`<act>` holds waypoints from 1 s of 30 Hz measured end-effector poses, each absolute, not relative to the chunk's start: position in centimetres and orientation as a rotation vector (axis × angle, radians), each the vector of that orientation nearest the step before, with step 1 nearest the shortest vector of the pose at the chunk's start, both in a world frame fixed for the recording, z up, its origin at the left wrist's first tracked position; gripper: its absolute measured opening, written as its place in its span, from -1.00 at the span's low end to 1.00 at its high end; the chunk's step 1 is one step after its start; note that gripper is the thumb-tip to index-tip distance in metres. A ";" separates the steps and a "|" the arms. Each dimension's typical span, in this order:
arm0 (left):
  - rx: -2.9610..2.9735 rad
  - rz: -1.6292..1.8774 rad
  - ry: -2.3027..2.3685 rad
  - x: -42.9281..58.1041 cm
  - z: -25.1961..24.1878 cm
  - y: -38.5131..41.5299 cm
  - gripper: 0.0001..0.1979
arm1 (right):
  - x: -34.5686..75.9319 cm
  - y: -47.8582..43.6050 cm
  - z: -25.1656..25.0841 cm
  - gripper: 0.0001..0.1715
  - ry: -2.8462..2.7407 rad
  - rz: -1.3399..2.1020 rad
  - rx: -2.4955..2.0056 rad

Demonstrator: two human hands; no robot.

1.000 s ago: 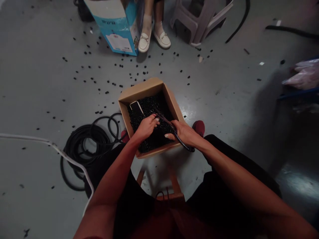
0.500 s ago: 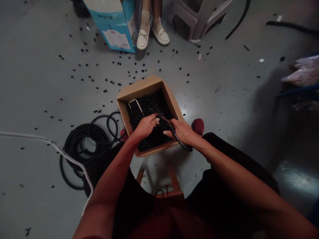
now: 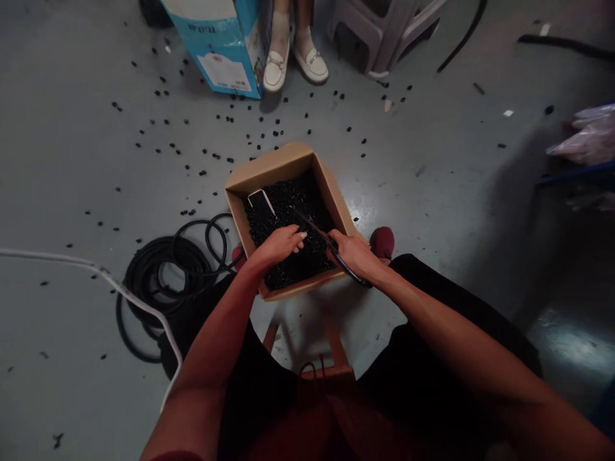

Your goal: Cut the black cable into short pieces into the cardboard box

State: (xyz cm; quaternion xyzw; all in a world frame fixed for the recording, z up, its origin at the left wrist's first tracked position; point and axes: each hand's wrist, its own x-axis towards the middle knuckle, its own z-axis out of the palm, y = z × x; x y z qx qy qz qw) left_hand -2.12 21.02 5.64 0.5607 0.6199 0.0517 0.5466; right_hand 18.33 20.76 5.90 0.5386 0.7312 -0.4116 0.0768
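An open cardboard box (image 3: 268, 168) sits between my feet, filled with small cut black pieces (image 3: 288, 192). Over it, my left hand (image 3: 283, 244) is closed, with a dark end that looks like black tubing (image 3: 302, 226) at its fingertips. My right hand (image 3: 352, 254) grips dark scissors (image 3: 314, 229); their blades point up and left over the pieces, just past the left fingertips. The handle runs down beneath the right palm to the box's near right corner. A light-rimmed rectangular object (image 3: 262, 203) rests on the pieces at the box's left.
Coiled black tubing (image 3: 158, 272) lies on the floor left of the box, a white cable (image 3: 120, 288) crossing near it. Black bits are scattered beyond. A blue carton (image 3: 223, 67), a person's white shoes (image 3: 276, 70) and a grey plastic stool (image 3: 379, 38) stand ahead. Plastic bags (image 3: 586, 141) are at right.
My left hand has shifted slightly down and left, away from the scissors. The right fingers have drawn in around the handle, and the thumb is now tucked closer.
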 end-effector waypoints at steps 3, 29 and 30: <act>1.474 -0.059 1.455 -2.2 4.5 21.0 -0.77 | 18.1 20.3 4.4 -0.79 2.137 -1.264 1.594; 1.334 0.297 1.487 -2.4 7.3 21.3 -0.81 | 19.1 21.0 5.0 -0.61 2.306 -1.360 1.614; 1.348 0.299 1.485 -2.4 7.2 21.3 -0.82 | 19.0 21.0 5.1 -0.59 2.307 -1.347 1.599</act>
